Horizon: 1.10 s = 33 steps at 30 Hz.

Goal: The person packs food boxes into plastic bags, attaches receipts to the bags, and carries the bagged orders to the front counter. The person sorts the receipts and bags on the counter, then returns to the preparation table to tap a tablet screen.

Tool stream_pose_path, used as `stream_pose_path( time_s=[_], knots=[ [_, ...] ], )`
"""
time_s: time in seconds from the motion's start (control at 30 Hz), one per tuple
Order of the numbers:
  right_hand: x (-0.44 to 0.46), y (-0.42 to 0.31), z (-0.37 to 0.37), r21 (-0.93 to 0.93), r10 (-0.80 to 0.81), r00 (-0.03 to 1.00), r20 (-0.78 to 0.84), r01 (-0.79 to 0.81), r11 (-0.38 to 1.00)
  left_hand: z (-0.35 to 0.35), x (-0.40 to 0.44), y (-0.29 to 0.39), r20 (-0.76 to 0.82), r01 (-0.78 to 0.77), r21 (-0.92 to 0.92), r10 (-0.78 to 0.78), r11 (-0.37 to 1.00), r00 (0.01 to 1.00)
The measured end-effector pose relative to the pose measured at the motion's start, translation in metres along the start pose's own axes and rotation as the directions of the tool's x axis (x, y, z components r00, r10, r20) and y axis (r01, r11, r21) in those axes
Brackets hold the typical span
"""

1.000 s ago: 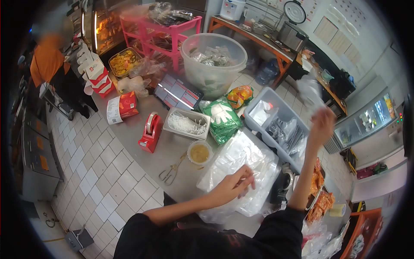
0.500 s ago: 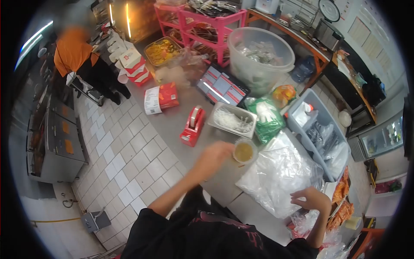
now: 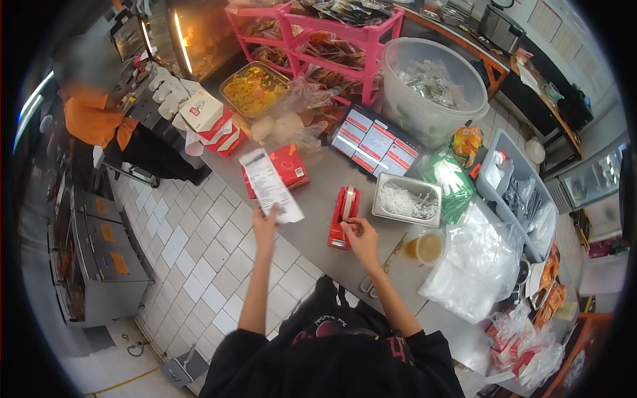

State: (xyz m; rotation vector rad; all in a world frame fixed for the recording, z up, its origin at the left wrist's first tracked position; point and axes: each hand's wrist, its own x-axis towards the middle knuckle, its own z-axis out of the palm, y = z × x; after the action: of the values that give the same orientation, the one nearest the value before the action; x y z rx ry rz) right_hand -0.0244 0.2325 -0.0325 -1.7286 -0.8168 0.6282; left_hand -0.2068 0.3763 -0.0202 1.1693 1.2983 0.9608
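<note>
My left hand point(image 3: 264, 224) pinches the lower edge of a long printed receipt point(image 3: 270, 188). The receipt's upper part overlaps a red cardboard box point(image 3: 290, 166) on the metal counter. My right hand point(image 3: 361, 237) is at the near end of a red tape dispenser point(image 3: 341, 222), with thumb and fingers pinched together against it. Whether a strip of tape is between those fingers is too small to see. Right of that hand stands a clear plastic cup point(image 3: 430, 247) of yellowish liquid. Behind it is a metal tray point(image 3: 406, 202) holding white, shredded-looking pieces.
Clear plastic bags point(image 3: 468, 265) lie on the right of the counter, beside a grey bin point(image 3: 524, 199). A tablet point(image 3: 376, 142) and a large translucent tub point(image 3: 431, 93) stand behind. White-and-red boxes point(image 3: 209, 123) are at the back left. A person in orange point(image 3: 99, 123) stands far left.
My left hand has left the cup's side and gone left to the receipt, which has shifted on the box. My right hand has moved from over the plastic bags to the tape dispenser.
</note>
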Motion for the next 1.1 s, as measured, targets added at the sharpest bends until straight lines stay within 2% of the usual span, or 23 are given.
stream_pose_path(
  time_s=[0.03, 0.07, 0.1, 0.13, 0.17, 0.23, 0.27, 0.33, 0.4, 0.43, 0.5, 0.53, 0.57, 0.6, 0.63, 0.7, 0.73, 0.8, 0.87, 0.93, 1.0, 1.03, 1.1],
  knots=[
    [-0.001, 0.004, 0.005, 0.164, 0.178, 0.983, -0.038, -0.17, 0.972, 0.024, -0.019, 0.024, -0.014, -0.062, -0.069, 0.062, 0.996, 0.998],
    [-0.001, 0.014, 0.01, 0.134, 0.23, 0.968, -0.103, -0.216, 0.967, 0.047, -0.009, -0.009, -0.078, -0.43, 0.524, 0.544, 0.735, 0.836],
    [-0.003, 0.027, 0.01, 0.129, 0.231, 0.967, -0.11, -0.217, 0.968, 0.078, -0.033, 0.031, 0.06, -0.325, 0.204, 0.319, 0.924, 0.946],
    [-0.006, 0.04, 0.007, 0.02, 0.245, 0.968, -0.043, -0.245, 0.969, 0.099, -0.057, 0.08, 0.448, 0.046, -0.156, 0.029, 0.987, 0.893],
    [-0.009, 0.046, 0.007, -0.093, 0.269, 0.963, 0.023, -0.265, 0.96, 0.125, -0.075, 0.089, 0.606, 0.023, -0.055, 0.015, 0.998, 0.795],
    [-0.012, 0.01, 0.012, 0.289, 0.465, 0.883, 0.057, -0.46, 0.839, 0.176, -0.113, 0.107, 0.857, -0.124, 0.094, -0.017, 0.988, 0.515],
    [-0.013, 0.013, 0.011, 0.359, 0.423, 0.903, 0.073, -0.419, 0.834, 0.194, -0.13, 0.105, 0.925, -0.177, -0.164, 0.213, 0.97, 0.314],
    [-0.013, 0.015, 0.013, 0.426, 0.382, 0.92, 0.083, -0.379, 0.821, 0.209, -0.158, 0.069, 0.921, -0.682, -0.212, 0.377, 0.7, 0.1],
    [-0.018, 0.011, 0.018, 0.46, 0.349, 0.937, -0.008, -0.307, 0.833, 0.184, -0.151, 0.09, 0.957, -0.646, -0.164, 0.278, 0.746, 0.079],
    [-0.027, 0.002, 0.02, 0.327, 0.316, 0.946, -0.072, -0.277, 0.904, 0.165, -0.142, 0.098, 0.983, -0.615, -0.11, 0.178, 0.781, 0.05],
    [-0.064, -0.012, 0.016, -0.004, 0.162, 0.981, -0.109, -0.163, 0.987, 0.12, -0.101, 0.08, 0.842, -0.616, -0.179, 0.443, 0.767, 0.307],
    [-0.083, -0.011, 0.012, -0.19, 0.055, 0.996, -0.068, -0.067, 0.979, 0.093, -0.075, 0.081, 0.729, -0.785, -0.079, 0.573, 0.615, 0.375],
    [-0.092, -0.005, 0.01, -0.189, 0.059, 0.996, -0.071, -0.072, 0.979, 0.071, -0.044, 0.054, 0.577, -0.686, -0.021, 0.569, 0.727, 0.586],
    [-0.097, 0.003, 0.007, -0.462, 0.036, 0.996, -0.084, -0.071, 0.884, 0.048, -0.014, 0.039, 0.428, -0.725, 0.229, 0.602, 0.65, 0.675],
    [-0.096, 0.008, 0.004, -0.697, 0.006, 0.996, -0.088, -0.065, 0.714, 0.023, 0.019, 0.02, 0.419, -0.755, 0.427, 0.631, 0.497, 0.653],
    [-0.091, -0.002, -0.009, -0.593, 0.143, 0.988, 0.055, -0.083, 0.801, -0.011, 0.037, 0.04, 0.517, -0.664, 0.745, 0.583, 0.053, 0.627],
    [-0.09, -0.013, -0.012, -0.48, 0.256, 0.943, 0.215, -0.126, 0.868, -0.022, 0.046, 0.036, 0.522, -0.668, 0.743, 0.582, 0.049, 0.624],
    [-0.054, -0.074, -0.004, -0.227, 0.129, 0.886, 0.446, -0.028, 0.973, -0.036, 0.066, 0.012, 0.558, -0.626, 0.778, 0.401, 0.05, 0.726],
    [-0.019, -0.078, 0.03, 0.096, 0.087, 0.858, 0.506, -0.156, 0.983, -0.038, 0.082, -0.019, 0.567, -0.7, 0.702, 0.492, 0.13, 0.66],
    [0.026, -0.081, 0.076, 0.287, -0.047, 0.896, 0.443, -0.092, 0.953, -0.04, 0.083, -0.027, 0.555, -0.765, 0.613, 0.58, 0.198, 0.596],
    [0.056, -0.068, 0.13, 0.476, -0.059, 0.967, 0.247, -0.068, 0.877, -0.036, 0.068, -0.031, 0.463, -0.717, 0.599, 0.576, 0.356, 0.673],
    [0.059, -0.05, 0.148, 0.478, -0.061, 0.966, 0.25, -0.068, 0.876, -0.036, 0.061, -0.031, 0.461, -0.715, 0.602, 0.577, 0.355, 0.674],
    [0.06, -0.024, 0.173, 0.245, 0.211, 0.969, 0.13, -0.237, 0.94, -0.038, 0.049, -0.027, 0.452, -0.688, 0.644, 0.559, 0.335, 0.695]
  ],
)
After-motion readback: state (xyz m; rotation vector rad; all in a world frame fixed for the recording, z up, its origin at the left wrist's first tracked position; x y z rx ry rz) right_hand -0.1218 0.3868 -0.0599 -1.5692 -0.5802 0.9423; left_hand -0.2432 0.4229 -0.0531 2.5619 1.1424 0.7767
